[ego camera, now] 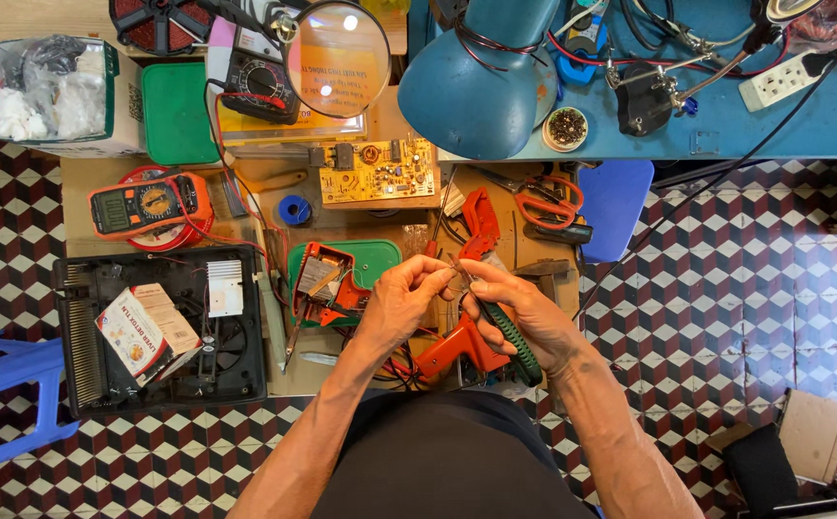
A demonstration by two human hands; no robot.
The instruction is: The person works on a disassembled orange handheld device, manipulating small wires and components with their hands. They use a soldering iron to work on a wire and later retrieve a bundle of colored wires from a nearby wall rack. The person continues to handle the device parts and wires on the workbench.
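- At the desk's (pixel 82 207) far left corner stands an open carton (pixel 58 96) stuffed with grey and white plastic bags; just right of it lies a green lid (pixel 176 113).
- Below the carton, an orange multimeter (pixel 149 204) rests on a red reel, its red lead trailing toward the middle.
- At the near left edge sits an open black casing (pixel 159 327) with a white heat sink inside; a small white-and-red cardboard box (pixel 144 332) lies tilted across it.
- A round magnifier (pixel 338 60) hangs over the far edge, above a yellow circuit board (pixel 378 171) and a blue tape roll (pixel 294 210).
- A green tray (pixel 346 274) carries an orange part, just left of the hands.
- The left hand (pixel 401 303) pinches a thin wire tip between thumb and forefinger.
- The right hand (pixel 524 312) is closed around a green-handled tool (pixel 505 332), its tip meeting the left fingers above the near edge; an orange glue gun (pixel 457 348) lies beneath.
- A blue lamp shade (pixel 471 82) crowds the far side; red scissors (pixel 545 204) lie near the right edge.
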